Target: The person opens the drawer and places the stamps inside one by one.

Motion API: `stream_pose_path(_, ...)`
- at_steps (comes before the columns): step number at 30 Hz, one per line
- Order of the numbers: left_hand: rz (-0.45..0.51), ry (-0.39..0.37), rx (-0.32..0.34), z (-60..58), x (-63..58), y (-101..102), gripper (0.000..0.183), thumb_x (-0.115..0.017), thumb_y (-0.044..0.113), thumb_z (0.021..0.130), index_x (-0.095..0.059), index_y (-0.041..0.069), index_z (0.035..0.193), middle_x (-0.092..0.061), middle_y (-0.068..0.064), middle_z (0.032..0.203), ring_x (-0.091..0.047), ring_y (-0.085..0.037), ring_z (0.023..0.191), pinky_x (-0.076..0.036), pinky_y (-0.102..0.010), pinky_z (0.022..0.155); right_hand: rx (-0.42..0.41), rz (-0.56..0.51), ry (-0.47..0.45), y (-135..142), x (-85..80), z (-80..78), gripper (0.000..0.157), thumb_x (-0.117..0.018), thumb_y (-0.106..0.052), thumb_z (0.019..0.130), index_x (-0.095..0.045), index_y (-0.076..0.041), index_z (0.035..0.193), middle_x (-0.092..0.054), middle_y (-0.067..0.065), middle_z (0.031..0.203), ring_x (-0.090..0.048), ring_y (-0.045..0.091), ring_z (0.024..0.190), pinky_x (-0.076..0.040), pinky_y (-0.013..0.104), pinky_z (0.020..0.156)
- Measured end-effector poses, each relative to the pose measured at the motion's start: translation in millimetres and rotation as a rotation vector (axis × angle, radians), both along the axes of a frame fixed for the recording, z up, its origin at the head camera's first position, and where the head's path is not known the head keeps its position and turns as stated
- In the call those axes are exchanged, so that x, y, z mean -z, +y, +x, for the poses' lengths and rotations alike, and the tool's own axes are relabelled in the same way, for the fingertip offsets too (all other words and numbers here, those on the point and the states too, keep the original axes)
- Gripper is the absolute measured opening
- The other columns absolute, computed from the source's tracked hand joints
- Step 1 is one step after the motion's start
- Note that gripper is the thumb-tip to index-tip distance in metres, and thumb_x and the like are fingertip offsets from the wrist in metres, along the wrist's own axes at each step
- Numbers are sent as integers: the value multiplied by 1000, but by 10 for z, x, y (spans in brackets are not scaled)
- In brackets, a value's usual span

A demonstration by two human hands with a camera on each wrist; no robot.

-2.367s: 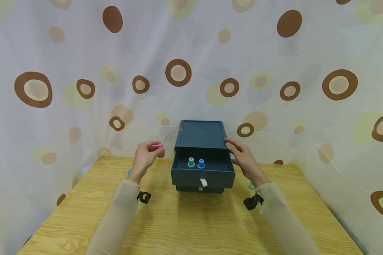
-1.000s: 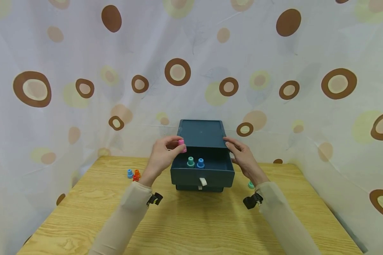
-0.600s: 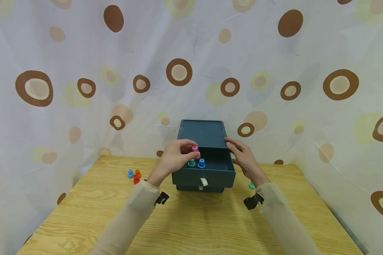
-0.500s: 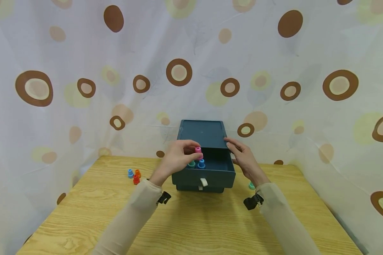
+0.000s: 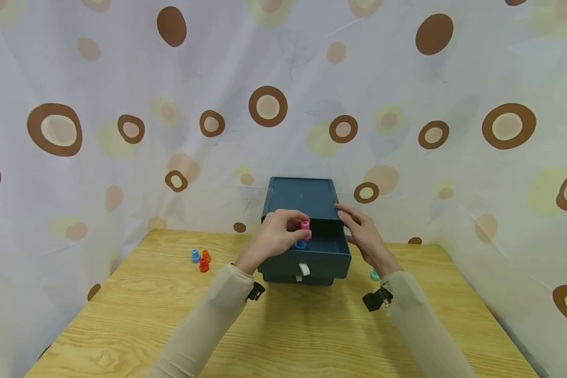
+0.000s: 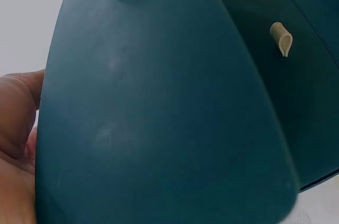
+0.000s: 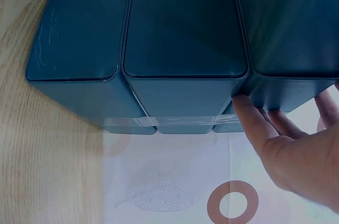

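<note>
My left hand (image 5: 280, 232) pinches a small pink stepped cone (image 5: 305, 226) between thumb and fingers, over the pulled-out top drawer (image 5: 332, 244) of a dark blue drawer cabinet (image 5: 302, 195). Inside that drawer, a blue cone (image 5: 301, 245) shows just below the pink one; my left hand covers the spot beside it. In the left wrist view the drawer front (image 6: 159, 102) hides most of the hand. My right hand (image 5: 366, 236) rests against the cabinet's right side, fingers extended; the right wrist view shows its thumb (image 7: 251, 121) touching the side wall.
On the wooden table (image 5: 146, 304) at left stand a light blue cone (image 5: 196, 255), an orange cone (image 5: 206, 255) and a red cone (image 5: 204, 265). A green cone (image 5: 374, 275) is partly behind my right wrist. A patterned curtain (image 5: 170, 79) hangs behind.
My left hand has carried the pink cone rightward from beside the cabinet to over the drawer, now covering the green cone inside. My right hand stays on the cabinet.
</note>
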State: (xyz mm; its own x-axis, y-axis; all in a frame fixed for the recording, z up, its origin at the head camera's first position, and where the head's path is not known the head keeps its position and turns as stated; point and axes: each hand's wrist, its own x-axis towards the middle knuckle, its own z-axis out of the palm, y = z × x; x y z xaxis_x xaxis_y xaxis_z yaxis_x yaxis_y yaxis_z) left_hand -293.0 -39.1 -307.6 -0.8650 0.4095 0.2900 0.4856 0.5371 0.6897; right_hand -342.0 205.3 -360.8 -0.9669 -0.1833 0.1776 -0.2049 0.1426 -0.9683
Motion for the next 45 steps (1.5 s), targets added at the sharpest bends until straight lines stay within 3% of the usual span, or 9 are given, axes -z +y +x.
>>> stream_pose_path(10,-93,-2,5,-73,-39,158,29,-67,20,95,-69,10,122,-73,-4,101,-66,-12,80,-55,-26,70,-2,0,-6,5,-6,-17,54,-47,-42,103,-40,-18,151,-24,11,162,-18,35,150,-25,65,113)
stream_pose_path(17,-144,-28,-11,-146,-59,246,28,-70,22,93,-71,10,118,-74,-3,100,-65,-14,86,-55,-34,82,-10,-8,-5,5,-9,-15,55,-47,-43,103,-40,-17,151,-24,11,162,-19,36,150,-25,65,113)
stream_pose_path(25,-181,-34,-10,-242,-52,274,27,-70,20,92,-72,12,117,-74,-3,100,-66,-14,86,-56,-32,81,-5,-14,-11,-2,1,-4,55,-47,-42,103,-40,-18,151,-24,11,162,-19,36,150,-26,64,113)
stream_pose_path(31,-178,-62,-13,-262,-37,293,26,-72,19,90,-73,11,115,-74,-2,98,-66,-11,82,-57,-30,78,-5,-19,-14,4,-2,9,53,-46,-41,103,-40,-17,151,-24,11,162,-19,35,150,-27,64,112)
stream_pose_path(45,-261,-35,-34,-293,-7,347,26,-76,19,87,-75,13,112,-75,2,94,-67,-11,81,-57,-32,80,-9,-20,-9,19,-1,3,55,-47,-42,103,-40,-17,151,-25,11,161,-18,35,150,-25,65,113)
